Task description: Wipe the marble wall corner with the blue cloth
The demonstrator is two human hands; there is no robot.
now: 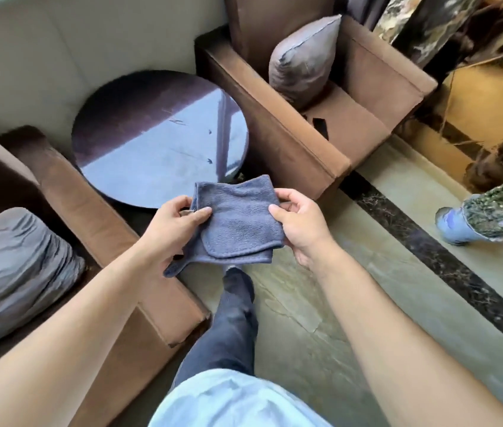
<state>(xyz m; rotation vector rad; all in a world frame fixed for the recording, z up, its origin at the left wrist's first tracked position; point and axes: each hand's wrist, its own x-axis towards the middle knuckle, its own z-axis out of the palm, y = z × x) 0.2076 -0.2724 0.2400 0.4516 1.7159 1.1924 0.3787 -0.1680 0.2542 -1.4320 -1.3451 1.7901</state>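
Preparation step, by look of it; blue cloth (239,218) folded, held in air above floor, in front of round table (160,140); left hand (173,224) pinching left edge, right hand (301,223) pinching right edge; no wiping yet (marble wall (447,23) far right, well apart); next: carry cloth over, press flat into corner.

Bright, soft daylight; pale glare sheens the round worktop (163,140) and the floor (413,241); wide-angle bending curves the edges; slight motion blur softens the far corners.
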